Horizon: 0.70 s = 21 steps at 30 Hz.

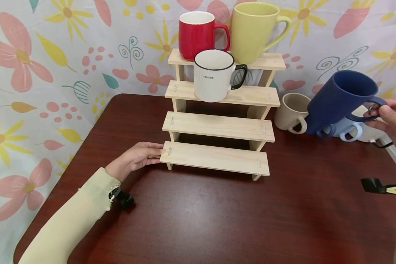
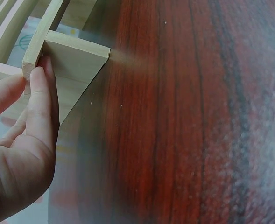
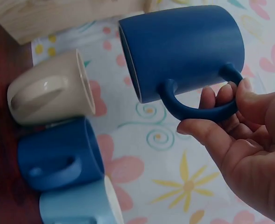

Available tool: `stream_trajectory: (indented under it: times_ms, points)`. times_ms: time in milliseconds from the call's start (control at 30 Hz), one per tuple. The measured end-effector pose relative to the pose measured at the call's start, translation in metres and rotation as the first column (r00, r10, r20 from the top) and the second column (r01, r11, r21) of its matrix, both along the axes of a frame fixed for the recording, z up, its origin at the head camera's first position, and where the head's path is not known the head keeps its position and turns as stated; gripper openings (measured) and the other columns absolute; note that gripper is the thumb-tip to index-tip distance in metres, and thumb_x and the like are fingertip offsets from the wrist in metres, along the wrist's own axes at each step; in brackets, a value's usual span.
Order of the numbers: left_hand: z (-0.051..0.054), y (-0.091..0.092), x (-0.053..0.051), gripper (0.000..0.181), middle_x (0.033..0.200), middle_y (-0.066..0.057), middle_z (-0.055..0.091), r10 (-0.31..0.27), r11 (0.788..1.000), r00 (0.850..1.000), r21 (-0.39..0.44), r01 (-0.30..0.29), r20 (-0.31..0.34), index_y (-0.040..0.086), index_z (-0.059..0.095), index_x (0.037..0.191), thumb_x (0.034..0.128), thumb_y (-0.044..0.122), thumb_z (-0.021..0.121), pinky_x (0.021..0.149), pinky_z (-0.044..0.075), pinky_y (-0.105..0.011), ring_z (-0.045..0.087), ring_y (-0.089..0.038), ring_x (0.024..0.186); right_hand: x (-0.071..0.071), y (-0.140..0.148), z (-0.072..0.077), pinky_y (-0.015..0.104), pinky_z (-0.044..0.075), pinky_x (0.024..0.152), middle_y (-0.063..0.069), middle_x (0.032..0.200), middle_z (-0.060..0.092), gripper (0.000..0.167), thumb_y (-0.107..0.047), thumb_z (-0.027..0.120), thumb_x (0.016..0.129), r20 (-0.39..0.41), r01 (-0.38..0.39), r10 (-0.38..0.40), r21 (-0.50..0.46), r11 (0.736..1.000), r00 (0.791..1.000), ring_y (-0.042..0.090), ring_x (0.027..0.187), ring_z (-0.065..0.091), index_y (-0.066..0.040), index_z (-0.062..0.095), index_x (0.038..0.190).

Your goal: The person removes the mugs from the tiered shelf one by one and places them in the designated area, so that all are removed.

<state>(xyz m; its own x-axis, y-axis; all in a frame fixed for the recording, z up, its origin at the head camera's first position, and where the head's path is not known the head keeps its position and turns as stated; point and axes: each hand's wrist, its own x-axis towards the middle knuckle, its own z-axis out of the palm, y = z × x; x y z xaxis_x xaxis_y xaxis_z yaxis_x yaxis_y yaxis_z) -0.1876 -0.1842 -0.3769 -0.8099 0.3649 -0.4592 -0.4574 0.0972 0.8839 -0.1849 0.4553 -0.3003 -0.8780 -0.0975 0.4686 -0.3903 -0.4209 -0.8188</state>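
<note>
A four-tier wooden stand [image 1: 214,158] stands on the table. My left hand [image 1: 136,157] pinches the left end of its lowest board, thumb on top and fingers beneath, as the left wrist view shows. To the right of the stand, my right hand [image 1: 394,123] holds a navy blue mug [image 1: 333,97] by its handle, raised and tilted. In the right wrist view the fingers curl round the handle, and the mug's inside is barely visible. On the stand, a red mug [image 1: 195,38] and a yellow-green mug [image 1: 252,35] share the top board; a white black-rimmed mug [image 1: 212,79] sits one tier below.
A beige mug [image 1: 289,110], another navy mug [image 3: 62,151] and a light blue mug [image 3: 79,205] line the table's back right. Beyond them is a partly hidden white mug [image 1: 369,134] with a dark handle. A flower-patterned cloth [image 1: 85,55] hangs behind the dark wooden table [image 1: 198,220].
</note>
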Motion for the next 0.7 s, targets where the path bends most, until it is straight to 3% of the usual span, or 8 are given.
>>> stream_trajectory:
  times_ms: [133,367,600,667,700]
  points:
    - [-0.001,0.0,0.0,0.056,0.082,0.01,0.072,-0.001,1.0,1.0,0.006,0.001,0.001,-0.019,0.029,0.151,0.1019,-0.001,0.05,0.071,0.059,-0.012,0.069,-0.001,0.077,0.006,0.014,-0.012,0.027,0.066,0.071,0.017,0.087,0.072,0.026,0.01,0.039,0.105,0.029,-0.022,0.025,-0.088,0.996,0.999,0.025,0.089,0.077,0.015,0.064,0.102]
    - [-0.004,0.0,-0.001,0.057,0.082,0.009,0.073,-0.003,1.0,1.0,0.018,0.003,0.002,-0.019,0.029,0.151,0.102,0.0,0.05,0.072,0.059,-0.013,0.07,-0.001,0.078,0.023,0.027,-0.023,0.017,0.063,0.068,0.008,0.082,0.072,0.023,0.01,0.045,0.103,0.056,0.192,-0.193,0.023,0.981,0.98,0.014,0.083,0.075,0.007,0.066,0.096]
    - [-0.004,0.0,0.0,0.057,0.083,0.01,0.073,-0.008,1.0,1.0,0.017,0.008,-0.006,-0.019,0.029,0.151,0.1024,0.001,0.05,0.074,0.059,-0.013,0.07,-0.001,0.08,0.034,0.059,-0.043,0.017,0.062,0.067,0.01,0.09,0.073,0.024,0.007,0.04,0.106,0.108,0.146,-0.148,0.028,0.989,0.983,0.013,0.09,0.076,0.007,0.063,0.101]
    - [-0.005,-0.001,0.0,0.056,0.083,0.01,0.073,-0.004,1.0,1.0,0.019,0.005,-0.003,-0.019,0.029,0.151,0.1024,0.001,0.05,0.074,0.059,-0.013,0.07,-0.001,0.079,0.033,0.078,-0.055,0.016,0.062,0.067,0.008,0.092,0.073,0.026,0.008,0.036,0.107,0.113,0.166,-0.171,0.056,0.985,0.979,0.011,0.09,0.075,0.005,0.062,0.102]
    - [-0.005,-0.001,0.0,0.056,0.083,0.01,0.073,-0.004,1.0,1.0,0.017,0.004,-0.002,-0.019,0.029,0.151,0.1024,0.0,0.05,0.074,0.059,-0.013,0.07,-0.001,0.079,0.027,0.094,-0.066,0.014,0.061,0.072,0.001,0.099,0.075,0.027,0.004,0.037,0.108,0.01,0.168,-0.174,0.199,0.965,0.985,0.007,0.097,0.075,-0.001,0.064,0.107]
